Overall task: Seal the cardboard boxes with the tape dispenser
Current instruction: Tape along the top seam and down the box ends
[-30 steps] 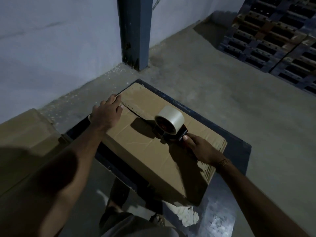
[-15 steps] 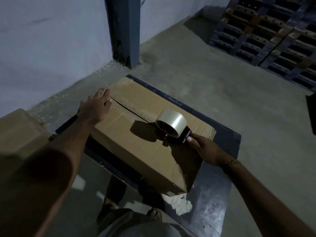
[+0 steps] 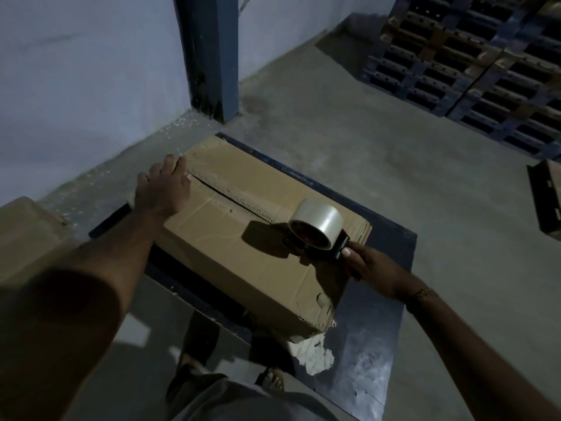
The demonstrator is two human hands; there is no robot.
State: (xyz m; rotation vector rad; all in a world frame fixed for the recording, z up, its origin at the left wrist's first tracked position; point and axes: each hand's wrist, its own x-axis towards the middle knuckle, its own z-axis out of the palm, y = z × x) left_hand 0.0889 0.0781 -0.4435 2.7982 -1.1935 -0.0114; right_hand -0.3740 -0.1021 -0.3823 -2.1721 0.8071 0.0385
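A brown cardboard box (image 3: 243,256) lies on a dark blue metal table (image 3: 391,268), its top flaps meeting in a seam that runs from far left to near right. My left hand (image 3: 165,189) rests flat on the box's far left end, fingers spread beside the seam. My right hand (image 3: 368,262) grips the handle of a tape dispenser (image 3: 318,229) carrying a roll of clear tape. The dispenser sits on the seam close to the box's right end. A dark gap shows along the seam between my hands.
Another cardboard box (image 3: 27,238) stands at the left edge. A blue steel column (image 3: 209,56) rises at the wall behind the table. Stacked blue pallets (image 3: 473,56) fill the top right. A box corner (image 3: 546,202) shows at the right edge. My feet are below the table.
My right hand has drawn the dispenser along the seam toward the box's right end. My left hand has stayed pressed on the far left end.
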